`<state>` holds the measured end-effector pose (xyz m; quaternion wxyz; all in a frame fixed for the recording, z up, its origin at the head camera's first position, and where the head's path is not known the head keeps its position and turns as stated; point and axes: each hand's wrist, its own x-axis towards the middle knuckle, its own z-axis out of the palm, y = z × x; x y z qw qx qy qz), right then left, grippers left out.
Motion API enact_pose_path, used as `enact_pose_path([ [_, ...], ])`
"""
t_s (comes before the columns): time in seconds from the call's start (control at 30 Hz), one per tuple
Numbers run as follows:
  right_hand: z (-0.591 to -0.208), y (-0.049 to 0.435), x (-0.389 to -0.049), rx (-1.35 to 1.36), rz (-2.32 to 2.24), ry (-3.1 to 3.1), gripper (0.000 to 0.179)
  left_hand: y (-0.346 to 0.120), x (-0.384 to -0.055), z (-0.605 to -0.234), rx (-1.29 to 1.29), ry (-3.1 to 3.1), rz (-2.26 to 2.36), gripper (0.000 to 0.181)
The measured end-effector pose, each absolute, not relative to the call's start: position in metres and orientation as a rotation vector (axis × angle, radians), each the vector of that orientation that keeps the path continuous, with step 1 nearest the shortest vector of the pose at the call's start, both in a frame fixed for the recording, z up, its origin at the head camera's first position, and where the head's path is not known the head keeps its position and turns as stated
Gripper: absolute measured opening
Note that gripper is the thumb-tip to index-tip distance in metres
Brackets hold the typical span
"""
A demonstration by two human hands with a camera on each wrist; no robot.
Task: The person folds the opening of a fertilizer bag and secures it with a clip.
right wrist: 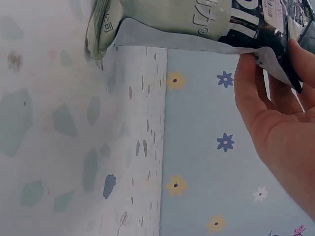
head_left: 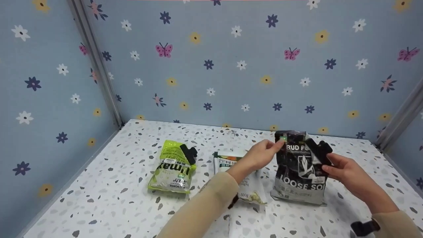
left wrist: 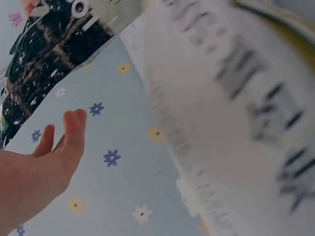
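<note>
A black and grey soil bag, printed "LOOSE SO…", stands on the table at the right with a black clip at its upper right. The right hand pinches the bag's right side edge just below the clip; in the right wrist view its thumb and fingers lie on either side of that edge. Near the bag's upper left corner is the left hand. In the left wrist view its fingers extend loosely, with a gap to the bag.
A white 500g bag lies beneath the left forearm, partly hidden. Farther left lies a green bag with a black clip. The speckled table meets flower-patterned walls at the back and sides.
</note>
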<state>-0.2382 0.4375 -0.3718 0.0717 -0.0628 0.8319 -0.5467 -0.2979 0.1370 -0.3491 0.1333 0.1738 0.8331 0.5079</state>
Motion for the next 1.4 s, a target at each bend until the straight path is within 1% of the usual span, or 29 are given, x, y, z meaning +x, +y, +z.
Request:
enact_pose_path([
  [0.07,-0.374,0.437,-0.24,-0.183,-1.669,2.495,0.079,0.139,-0.298,-0.352,0.498,2.349,1.456,0.07],
  [0.23,-0.38,0.433,-0.246,-0.167,-1.74,2.496,0.073,0.144,-0.297,-0.357,0.433,2.192,1.561,0.058],
  [0.3,-0.382,0.432,-0.249,-0.142,-1.732,2.517,0.07,0.146,-0.297,-0.359,0.416,2.153,1.59,0.056],
  [0.43,-0.384,0.431,-0.255,-0.064,-1.673,2.551,0.065,0.147,-0.298,-0.363,0.423,2.118,1.575,0.063],
  [0.6,-0.386,0.431,-0.26,-0.019,-1.601,2.542,0.065,0.149,-0.296,-0.367,0.392,2.167,1.464,0.078],
  [0.77,-0.389,0.429,-0.262,-0.012,-1.572,2.533,0.063,0.15,-0.292,-0.37,0.357,2.24,1.388,0.075],
  [0.87,-0.392,0.427,-0.262,0.012,-1.515,2.563,0.059,0.151,-0.291,-0.373,0.34,2.248,1.358,0.069],
  [1.0,-0.395,0.425,-0.262,0.04,-1.447,2.575,0.051,0.154,-0.29,-0.378,0.319,2.263,1.308,0.071],
  [1.07,-0.396,0.424,-0.262,0.054,-1.441,2.565,0.049,0.157,-0.29,-0.379,0.313,2.288,1.252,0.077],
  [1.1,-0.397,0.424,-0.262,0.068,-1.432,2.563,0.049,0.158,-0.29,-0.379,0.306,2.297,1.227,0.081],
  [1.2,-0.398,0.422,-0.264,0.095,-1.399,2.567,0.05,0.16,-0.29,-0.379,0.32,2.314,1.165,0.084],
  [1.4,-0.397,0.416,-0.263,0.1,-1.213,2.673,0.052,0.157,-0.29,-0.379,0.331,2.33,1.148,0.082],
])
